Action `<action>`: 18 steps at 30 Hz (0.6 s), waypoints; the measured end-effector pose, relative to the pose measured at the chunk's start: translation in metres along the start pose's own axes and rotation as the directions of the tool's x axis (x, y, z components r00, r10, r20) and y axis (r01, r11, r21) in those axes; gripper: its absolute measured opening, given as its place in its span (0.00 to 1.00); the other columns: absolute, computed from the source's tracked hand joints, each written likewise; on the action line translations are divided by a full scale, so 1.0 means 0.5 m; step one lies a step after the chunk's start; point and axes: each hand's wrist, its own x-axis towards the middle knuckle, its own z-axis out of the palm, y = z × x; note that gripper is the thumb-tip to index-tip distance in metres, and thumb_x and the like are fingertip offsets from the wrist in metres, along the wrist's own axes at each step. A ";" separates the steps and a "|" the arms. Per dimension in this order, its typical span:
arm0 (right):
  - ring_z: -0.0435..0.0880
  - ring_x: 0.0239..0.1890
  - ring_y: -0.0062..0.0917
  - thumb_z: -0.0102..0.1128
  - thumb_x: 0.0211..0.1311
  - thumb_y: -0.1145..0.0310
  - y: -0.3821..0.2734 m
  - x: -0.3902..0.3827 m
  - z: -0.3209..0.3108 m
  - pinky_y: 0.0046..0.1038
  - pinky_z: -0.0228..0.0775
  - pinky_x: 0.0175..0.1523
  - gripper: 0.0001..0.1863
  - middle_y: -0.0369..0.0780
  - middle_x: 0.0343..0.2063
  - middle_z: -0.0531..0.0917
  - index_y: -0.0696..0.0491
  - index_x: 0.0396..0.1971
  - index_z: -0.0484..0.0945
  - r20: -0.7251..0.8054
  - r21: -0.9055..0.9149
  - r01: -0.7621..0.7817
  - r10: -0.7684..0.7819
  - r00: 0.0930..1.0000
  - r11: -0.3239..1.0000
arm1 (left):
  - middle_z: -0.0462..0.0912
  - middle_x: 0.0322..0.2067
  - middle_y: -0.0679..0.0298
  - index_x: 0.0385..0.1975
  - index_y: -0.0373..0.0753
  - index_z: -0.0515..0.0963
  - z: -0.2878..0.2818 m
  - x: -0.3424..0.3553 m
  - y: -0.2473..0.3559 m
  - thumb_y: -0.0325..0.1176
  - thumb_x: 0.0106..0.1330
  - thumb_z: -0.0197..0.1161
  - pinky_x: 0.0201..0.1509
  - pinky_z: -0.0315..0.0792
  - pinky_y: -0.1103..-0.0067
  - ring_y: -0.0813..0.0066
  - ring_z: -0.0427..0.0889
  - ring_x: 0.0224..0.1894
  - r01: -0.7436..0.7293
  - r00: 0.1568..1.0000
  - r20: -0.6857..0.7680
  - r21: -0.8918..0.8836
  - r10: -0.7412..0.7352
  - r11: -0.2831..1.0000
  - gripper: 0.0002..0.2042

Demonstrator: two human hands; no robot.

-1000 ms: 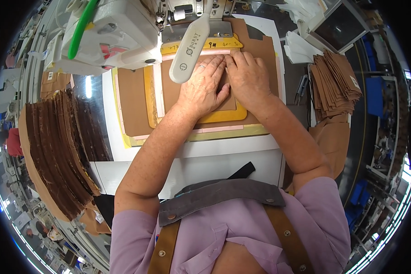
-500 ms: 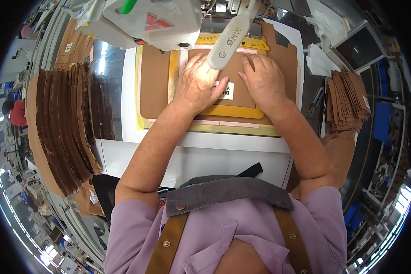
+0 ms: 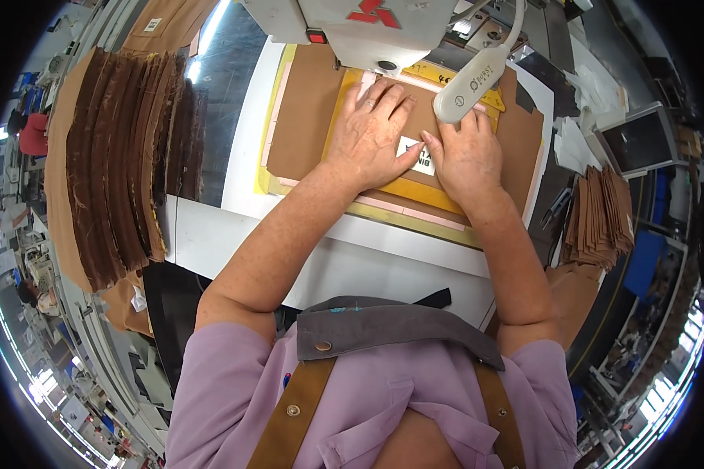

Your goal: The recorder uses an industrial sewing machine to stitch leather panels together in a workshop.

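Observation:
My left hand (image 3: 371,134) lies spread on a brown fabric piece (image 3: 297,121) set in a yellow template frame (image 3: 422,191), its fingertips near the pale strip below the white sewing machine head (image 3: 379,31). My right hand (image 3: 468,156) rests on the same piece farther right, fingers apart, some fingertips beside or partly behind the white hanging lamp (image 3: 469,84). Between my thumbs is a white printed label (image 3: 418,156), partly covered. The template rests on a white board (image 3: 242,180).
Thick stacks of brown pieces (image 3: 105,164) stand at the left, smaller folded ones (image 3: 598,215) at the right, near snips (image 3: 557,205), white scraps (image 3: 579,148) and a dark screen (image 3: 633,137). A distant person in red (image 3: 34,134) is at the far left.
My hands have moved apart, uncovering the white label between them. The camera view has shifted, so the machine, lamp and template now sit farther right and higher in the picture.

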 end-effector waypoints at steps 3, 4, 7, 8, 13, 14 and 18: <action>0.76 0.52 0.39 0.63 0.68 0.49 -0.007 0.015 -0.001 0.37 0.76 0.56 0.22 0.44 0.50 0.78 0.45 0.55 0.82 0.052 -0.025 -0.025 0.027 0.998 0.999 | 0.72 0.62 0.51 0.60 0.36 0.76 0.005 0.003 -0.001 0.50 0.59 0.67 0.76 0.52 0.52 0.54 0.66 0.71 0.020 1.000 -0.012 0.014 -0.020 1.000 0.32; 0.76 0.51 0.39 0.62 0.68 0.48 -0.007 0.020 0.000 0.37 0.77 0.55 0.21 0.43 0.49 0.78 0.44 0.54 0.83 0.079 -0.049 -0.027 0.030 0.996 0.998 | 0.72 0.62 0.51 0.60 0.36 0.76 0.006 0.006 -0.003 0.50 0.59 0.67 0.76 0.52 0.52 0.54 0.66 0.71 0.018 1.000 -0.013 0.013 -0.018 1.000 0.32; 0.76 0.51 0.40 0.61 0.69 0.47 -0.009 0.027 0.007 0.38 0.78 0.54 0.21 0.44 0.49 0.77 0.44 0.52 0.83 0.099 -0.061 -0.022 0.028 0.995 0.998 | 0.71 0.64 0.53 0.65 0.43 0.72 0.007 0.008 -0.008 0.49 0.60 0.66 0.75 0.54 0.50 0.54 0.69 0.69 -0.002 1.000 -0.007 -0.002 0.002 1.000 0.33; 0.76 0.51 0.40 0.61 0.69 0.47 -0.011 0.028 0.009 0.38 0.78 0.54 0.21 0.44 0.49 0.77 0.44 0.52 0.83 0.098 -0.060 -0.023 0.029 0.995 0.998 | 0.70 0.63 0.51 0.63 0.40 0.74 0.007 0.007 -0.007 0.50 0.60 0.66 0.77 0.52 0.52 0.53 0.68 0.69 -0.001 1.000 -0.003 -0.001 0.001 1.000 0.32; 0.79 0.51 0.42 0.64 0.65 0.48 -0.020 0.035 0.006 0.38 0.82 0.48 0.27 0.43 0.48 0.84 0.40 0.63 0.79 0.130 -0.101 -0.017 0.030 0.991 0.995 | 0.70 0.64 0.50 0.61 0.38 0.75 0.000 -0.002 -0.014 0.52 0.61 0.66 0.79 0.49 0.54 0.50 0.71 0.68 0.043 0.998 0.052 -0.029 -0.041 0.999 0.32; 0.79 0.51 0.42 0.64 0.65 0.48 -0.018 0.035 0.008 0.38 0.82 0.48 0.27 0.43 0.48 0.84 0.40 0.63 0.79 0.129 -0.102 -0.019 0.032 0.991 0.995 | 0.71 0.63 0.50 0.62 0.37 0.75 -0.003 -0.004 -0.020 0.53 0.61 0.66 0.79 0.49 0.55 0.51 0.72 0.67 0.004 0.999 0.038 -0.012 -0.004 1.000 0.33; 0.76 0.50 0.39 0.57 0.70 0.42 -0.023 0.037 0.000 0.36 0.81 0.49 0.25 0.46 0.50 0.75 0.43 0.57 0.80 0.197 -0.112 -0.001 0.023 0.980 0.994 | 0.75 0.62 0.53 0.62 0.36 0.74 -0.013 -0.022 -0.032 0.51 0.60 0.68 0.79 0.51 0.53 0.55 0.72 0.69 0.000 1.000 -0.002 0.008 0.000 1.000 0.34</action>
